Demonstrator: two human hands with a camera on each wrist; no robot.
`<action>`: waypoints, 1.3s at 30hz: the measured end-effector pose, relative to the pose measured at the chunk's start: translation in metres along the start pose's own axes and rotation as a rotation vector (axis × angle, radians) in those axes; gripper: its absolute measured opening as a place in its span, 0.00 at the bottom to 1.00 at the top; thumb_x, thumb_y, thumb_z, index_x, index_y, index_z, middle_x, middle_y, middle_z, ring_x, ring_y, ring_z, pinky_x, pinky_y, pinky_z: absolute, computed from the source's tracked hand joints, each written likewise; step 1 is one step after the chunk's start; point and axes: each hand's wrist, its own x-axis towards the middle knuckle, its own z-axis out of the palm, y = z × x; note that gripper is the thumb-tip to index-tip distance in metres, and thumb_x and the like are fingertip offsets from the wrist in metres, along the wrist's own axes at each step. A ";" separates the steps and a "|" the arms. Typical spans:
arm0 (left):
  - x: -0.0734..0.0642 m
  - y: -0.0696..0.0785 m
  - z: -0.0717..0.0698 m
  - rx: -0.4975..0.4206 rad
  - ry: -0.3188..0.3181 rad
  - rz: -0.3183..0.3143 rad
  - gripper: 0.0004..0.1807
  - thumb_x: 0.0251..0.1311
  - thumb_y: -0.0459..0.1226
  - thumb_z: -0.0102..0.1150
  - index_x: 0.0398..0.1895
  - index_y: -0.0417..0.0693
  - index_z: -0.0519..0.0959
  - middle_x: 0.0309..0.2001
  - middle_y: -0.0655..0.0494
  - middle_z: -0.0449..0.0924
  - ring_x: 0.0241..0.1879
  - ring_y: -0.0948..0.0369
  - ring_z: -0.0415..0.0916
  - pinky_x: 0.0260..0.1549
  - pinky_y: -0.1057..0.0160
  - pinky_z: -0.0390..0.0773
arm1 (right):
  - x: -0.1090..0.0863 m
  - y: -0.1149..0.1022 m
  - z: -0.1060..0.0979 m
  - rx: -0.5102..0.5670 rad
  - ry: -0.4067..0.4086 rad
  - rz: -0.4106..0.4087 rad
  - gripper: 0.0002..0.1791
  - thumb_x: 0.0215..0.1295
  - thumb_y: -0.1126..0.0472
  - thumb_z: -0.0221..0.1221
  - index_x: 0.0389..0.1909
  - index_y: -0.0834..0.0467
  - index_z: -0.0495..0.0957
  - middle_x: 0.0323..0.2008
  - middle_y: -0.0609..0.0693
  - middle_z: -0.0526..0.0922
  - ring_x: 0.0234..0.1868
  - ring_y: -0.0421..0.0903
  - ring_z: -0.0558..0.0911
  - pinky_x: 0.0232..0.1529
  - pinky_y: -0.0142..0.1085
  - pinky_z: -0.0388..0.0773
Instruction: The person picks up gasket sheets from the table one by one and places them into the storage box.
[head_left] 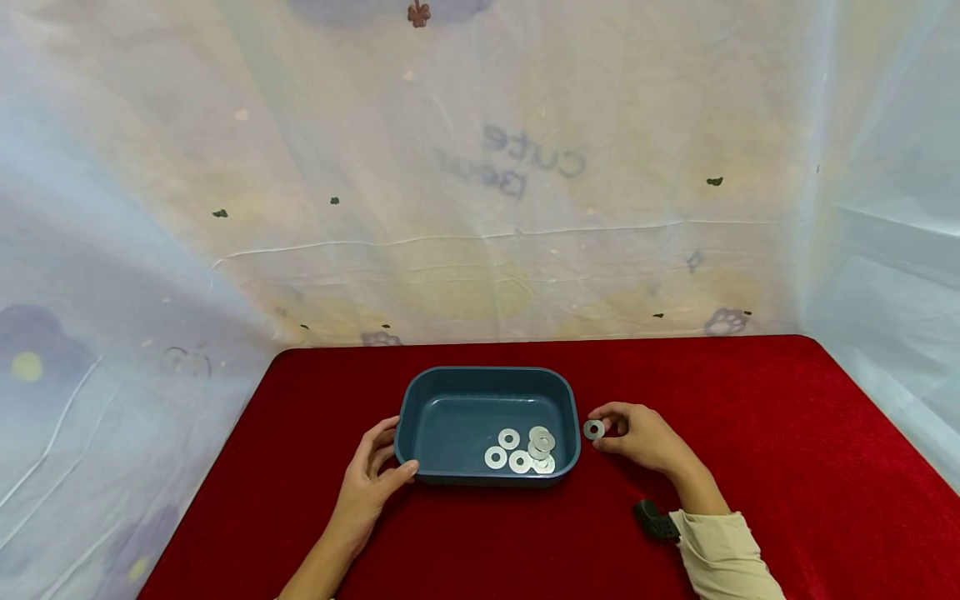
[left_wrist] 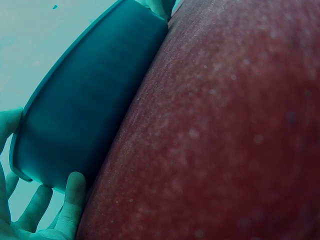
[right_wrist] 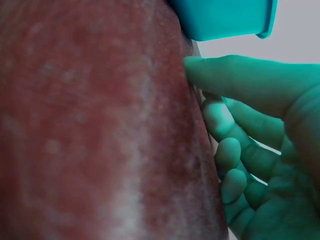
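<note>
A dark blue-green plastic bin (head_left: 450, 417) sits on the red cloth, with several flat metal washers (head_left: 520, 462) inside, toward its right front; some overlap. My left hand (head_left: 367, 483) holds the bin by its left front corner, thumb at the front rim and fingers along the left side. In the left wrist view those fingers (left_wrist: 75, 187) touch the bin's outer wall. Just right of the bin, my right hand (head_left: 639, 435) pinches a single washer (head_left: 594, 429) between thumb and fingertips. The right wrist view shows the hand low over the cloth; the washer is hidden there.
The red cloth (head_left: 750, 433) covers the table around the bin. A pale printed curtain (head_left: 480, 283) hangs behind it and at both sides. A black strap-like piece (head_left: 655, 521) sits at the right sleeve cuff (head_left: 720, 550).
</note>
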 end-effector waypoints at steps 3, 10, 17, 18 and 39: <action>0.000 0.000 0.000 -0.001 0.001 0.000 0.37 0.63 0.31 0.64 0.73 0.58 0.61 0.67 0.51 0.63 0.59 0.58 0.71 0.41 0.62 0.83 | 0.000 0.000 0.000 -0.019 0.015 -0.005 0.19 0.53 0.63 0.71 0.48 0.59 0.82 0.31 0.48 0.80 0.28 0.40 0.73 0.29 0.30 0.71; -0.001 0.001 0.000 -0.001 0.001 0.002 0.37 0.63 0.31 0.64 0.73 0.58 0.61 0.67 0.50 0.63 0.60 0.58 0.71 0.41 0.62 0.83 | 0.000 -0.003 -0.003 -0.025 0.040 0.011 0.19 0.53 0.61 0.72 0.47 0.58 0.82 0.31 0.48 0.80 0.27 0.40 0.73 0.28 0.30 0.70; 0.000 0.001 0.000 0.007 0.003 0.001 0.37 0.63 0.32 0.64 0.73 0.58 0.61 0.67 0.51 0.63 0.60 0.58 0.71 0.41 0.62 0.83 | -0.001 -0.005 -0.007 -0.041 0.058 0.033 0.19 0.55 0.60 0.72 0.48 0.56 0.82 0.33 0.49 0.79 0.28 0.41 0.73 0.28 0.30 0.70; 0.000 0.001 0.000 0.008 0.003 0.002 0.37 0.63 0.32 0.64 0.73 0.58 0.61 0.67 0.51 0.63 0.60 0.58 0.71 0.41 0.62 0.83 | -0.001 -0.005 -0.008 -0.044 0.063 0.037 0.19 0.55 0.60 0.71 0.48 0.56 0.82 0.33 0.49 0.79 0.28 0.41 0.73 0.28 0.30 0.71; 0.000 -0.001 0.000 0.023 0.001 0.022 0.37 0.63 0.31 0.63 0.73 0.55 0.61 0.66 0.47 0.63 0.58 0.59 0.72 0.40 0.63 0.83 | -0.007 -0.019 -0.023 -0.043 0.148 0.042 0.20 0.57 0.58 0.71 0.51 0.56 0.81 0.32 0.50 0.79 0.29 0.43 0.72 0.26 0.31 0.71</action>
